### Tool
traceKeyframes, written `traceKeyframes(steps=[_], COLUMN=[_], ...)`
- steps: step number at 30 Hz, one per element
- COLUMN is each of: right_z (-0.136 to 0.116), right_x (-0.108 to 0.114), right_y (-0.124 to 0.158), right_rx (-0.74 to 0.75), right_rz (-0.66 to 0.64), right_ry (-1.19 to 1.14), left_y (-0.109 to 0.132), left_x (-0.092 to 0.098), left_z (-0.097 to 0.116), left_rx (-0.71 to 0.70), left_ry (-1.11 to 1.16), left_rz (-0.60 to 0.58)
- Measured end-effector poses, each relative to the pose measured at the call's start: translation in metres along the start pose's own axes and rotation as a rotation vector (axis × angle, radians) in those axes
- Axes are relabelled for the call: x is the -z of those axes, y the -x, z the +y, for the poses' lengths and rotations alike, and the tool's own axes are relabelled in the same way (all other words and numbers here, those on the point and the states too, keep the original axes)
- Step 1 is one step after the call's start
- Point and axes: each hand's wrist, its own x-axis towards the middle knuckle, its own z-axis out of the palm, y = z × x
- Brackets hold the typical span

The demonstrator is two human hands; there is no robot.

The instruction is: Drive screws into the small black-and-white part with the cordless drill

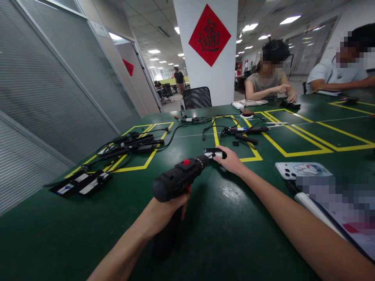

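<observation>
"Where are we finding the hands?"

"Around mid-frame, the left hand (171, 207) is gripping the handle of a black drill (175, 178); just right of centre, the right hand (231, 159) is pinching a small black-and-white block (212, 151) over the table (216, 242)."

"How are we reading the alignment?"

"The drill's long axis is slanting up and rightward, its front end facing the block. The right hand is lying nearest it. We are not confirming contact between them."

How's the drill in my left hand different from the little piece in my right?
The drill is much bigger than the little piece. The drill is mostly black with red parts; the piece shows black and white. Both show some black and are held.
</observation>
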Motion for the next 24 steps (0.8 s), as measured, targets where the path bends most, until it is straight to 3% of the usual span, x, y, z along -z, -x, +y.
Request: traceKeyframes(steps=[6,17,24], right_z=[0.0,-0.001,-0.003], right_x=[0.001,0.002,0.004], right_y=[0.0,0.001,0.001], right_rx=[-0.01,-0.023,-0.026], right_rz=[-0.003,-0.015,-0.036], right_ry=[-0.003,-0.014,-0.01], left_y=[0.001,-0.002,-0.002], left_x=[0.002,0.003,0.003], left_z=[0.001,-0.014,-0.006], left_rx=[-0.01,-0.016,-0.023], left_ry=[0.013,0.045,0.021], left_rz=[-0.051,-0.036,-0.049])
